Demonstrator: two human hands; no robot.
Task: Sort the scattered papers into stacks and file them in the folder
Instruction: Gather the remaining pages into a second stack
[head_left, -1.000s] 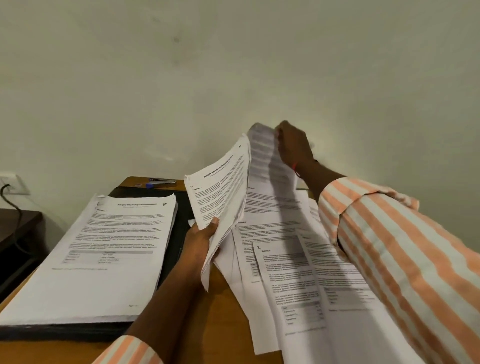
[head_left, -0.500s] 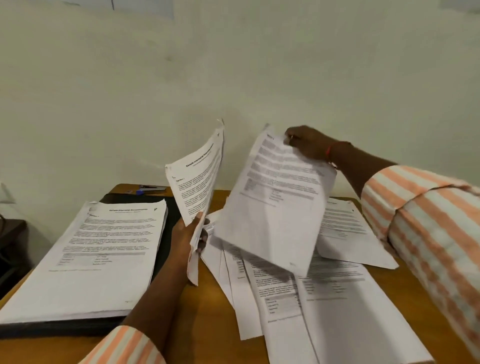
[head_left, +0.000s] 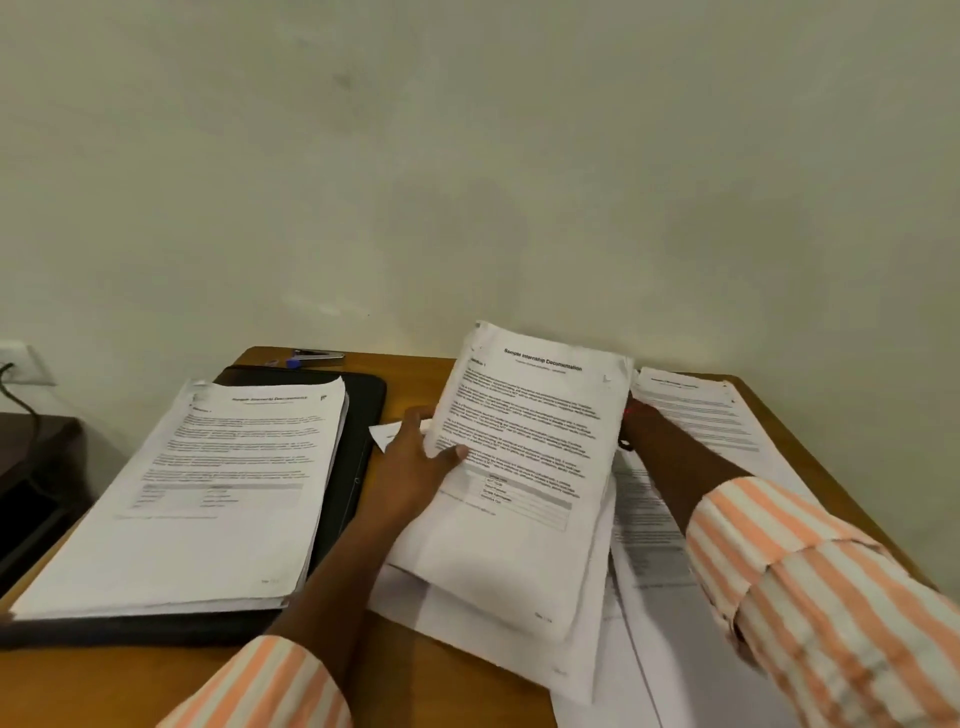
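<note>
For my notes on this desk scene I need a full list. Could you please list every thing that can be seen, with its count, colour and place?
table: 1, brown wood, against the wall
folder: 1, black, left on the table
stack of papers: 1, white, on the folder
bundle of papers: 1, white, centre of the table
loose papers: several, white, under and right of the bundle
stapler: 1, silver and blue, table's far edge
socket: 1, white, wall at far left
left hand: 1, grips the bundle's left edge
right hand: 1, at the bundle's right edge, fingers hidden
sleeves: 2, orange and white stripes, lower frame
</note>
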